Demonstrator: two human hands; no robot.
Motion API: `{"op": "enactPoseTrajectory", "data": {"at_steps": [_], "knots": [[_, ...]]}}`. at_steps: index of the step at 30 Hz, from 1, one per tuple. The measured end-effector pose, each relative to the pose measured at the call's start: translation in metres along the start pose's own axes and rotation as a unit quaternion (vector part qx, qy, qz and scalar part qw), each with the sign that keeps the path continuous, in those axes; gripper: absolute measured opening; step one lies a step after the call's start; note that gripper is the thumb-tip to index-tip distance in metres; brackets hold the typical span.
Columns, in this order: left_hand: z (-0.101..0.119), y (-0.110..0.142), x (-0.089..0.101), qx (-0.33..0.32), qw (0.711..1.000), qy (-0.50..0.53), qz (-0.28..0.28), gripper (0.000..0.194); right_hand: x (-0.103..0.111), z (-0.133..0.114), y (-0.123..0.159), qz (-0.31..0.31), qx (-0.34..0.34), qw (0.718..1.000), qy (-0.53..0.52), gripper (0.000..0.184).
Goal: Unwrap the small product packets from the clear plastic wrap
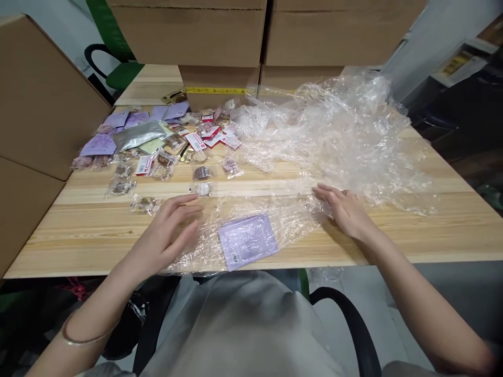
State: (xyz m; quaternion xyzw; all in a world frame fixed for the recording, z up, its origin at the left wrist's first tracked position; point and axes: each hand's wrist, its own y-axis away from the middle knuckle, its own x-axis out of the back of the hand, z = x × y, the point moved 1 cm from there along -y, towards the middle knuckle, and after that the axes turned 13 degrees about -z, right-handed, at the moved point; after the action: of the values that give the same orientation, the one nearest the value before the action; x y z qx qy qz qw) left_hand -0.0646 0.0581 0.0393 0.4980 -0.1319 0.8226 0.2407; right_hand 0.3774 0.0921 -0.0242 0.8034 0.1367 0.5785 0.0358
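Observation:
A flat lilac packet [248, 242] lies near the table's front edge, under or wrapped in a sheet of clear plastic film [294, 230]. To its left, my left hand [173, 225] reaches over the film with fingers stretched out. My right hand [343, 209] rests on the film's right side, its fingers extended and lying flat. The film runs between both hands and joins a large crumpled heap of clear plastic [334, 125] behind my right hand. Just beyond my left fingertips sit a small white wrapped piece [203, 189] and a dark wrapped piece [203, 173].
A pile of lilac pouches [100, 145], a silver pouch [139, 137], red-and-white cards [195, 141] and several small wrapped items covers the back left. Large cardboard boxes [188, 36] stand behind, and another box [35, 104] at the left edge.

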Motion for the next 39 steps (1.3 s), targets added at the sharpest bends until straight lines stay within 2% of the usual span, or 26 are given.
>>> {"op": "enactPoseTrajectory", "data": {"at_steps": [2,5,8,10,12,15,18,21,24,26,28,29,30,31,32,33,34,35,37,39], "knots": [[0.002,-0.018,-0.003,0.019,0.998,0.021,-0.051,0.035,0.009,-0.003,-0.009,0.03,-0.024,0.999,0.021,0.058],[-0.01,-0.046,-0.009,0.057,0.991,0.001,-0.123,0.049,0.027,-0.018,-0.028,0.048,0.049,0.997,-0.03,0.052],[-0.025,-0.064,-0.011,0.034,0.984,-0.012,-0.172,0.046,0.031,-0.039,-0.051,-0.044,0.131,0.983,-0.123,0.055],[-0.028,-0.067,-0.01,0.003,0.981,0.027,-0.19,0.042,0.025,-0.049,-0.065,-0.111,0.144,0.973,-0.143,0.046],[-0.029,-0.066,-0.007,0.0,0.976,0.094,-0.197,0.041,0.016,-0.053,-0.073,-0.131,0.135,0.967,-0.175,0.041],[-0.036,-0.059,-0.004,0.061,0.974,0.164,-0.143,0.04,0.006,-0.045,-0.073,-0.064,0.072,0.967,-0.236,0.036],[-0.052,-0.054,-0.002,0.116,0.983,0.126,-0.073,0.041,0.002,-0.025,-0.064,0.025,-0.015,0.983,-0.179,0.03],[-0.072,-0.054,-0.003,0.147,0.984,0.035,-0.099,0.04,0.0,-0.009,-0.054,0.048,-0.078,0.993,-0.072,0.029],[-0.082,-0.057,-0.004,0.165,0.978,-0.049,-0.114,0.036,0.001,-0.004,-0.047,0.036,-0.094,0.995,-0.025,0.034],[-0.078,-0.056,0.0,0.14,0.983,-0.102,-0.06,0.037,0.006,-0.007,-0.04,0.054,-0.105,0.993,-0.02,0.037],[-0.063,-0.048,0.008,0.091,0.985,-0.143,0.039,0.038,0.016,-0.016,-0.027,0.129,-0.103,0.986,0.015,0.041],[-0.052,-0.041,0.012,0.062,0.983,-0.152,0.078,0.038,0.022,-0.022,-0.019,0.183,-0.09,0.978,0.043,0.043],[-0.039,-0.032,0.015,0.034,0.984,-0.151,0.092,0.037,0.028,-0.03,-0.009,0.235,-0.057,0.968,0.07,0.045],[-0.027,-0.023,0.015,0.003,0.988,-0.138,0.069,0.036,0.032,-0.039,0.001,0.266,0.001,0.959,0.092,0.047],[-0.015,-0.015,0.012,-0.038,0.992,-0.118,0.007,0.038,0.034,-0.048,0.01,0.261,0.08,0.956,0.103,0.051],[-0.004,-0.007,0.006,-0.07,0.99,-0.104,-0.072,0.046,0.033,-0.058,0.017,0.218,0.167,0.956,0.104,0.056],[0.003,0.0,-0.001,-0.087,0.982,-0.098,-0.135,0.055,0.028,-0.066,0.021,0.145,0.251,0.952,0.099,0.064],[0.007,0.005,-0.01,-0.092,0.975,-0.1,-0.174,0.062,0.022,-0.073,0.023,0.064,0.315,0.942,0.092,0.07],[0.002,0.011,-0.025,-0.074,0.97,-0.111,-0.204,0.068,0.004,-0.078,0.019,-0.055,0.366,0.926,0.076,0.073],[-0.014,0.015,-0.033,-0.045,0.973,-0.108,-0.2,0.067,-0.012,-0.073,0.008,-0.079,0.359,0.928,0.052,0.066]]}}
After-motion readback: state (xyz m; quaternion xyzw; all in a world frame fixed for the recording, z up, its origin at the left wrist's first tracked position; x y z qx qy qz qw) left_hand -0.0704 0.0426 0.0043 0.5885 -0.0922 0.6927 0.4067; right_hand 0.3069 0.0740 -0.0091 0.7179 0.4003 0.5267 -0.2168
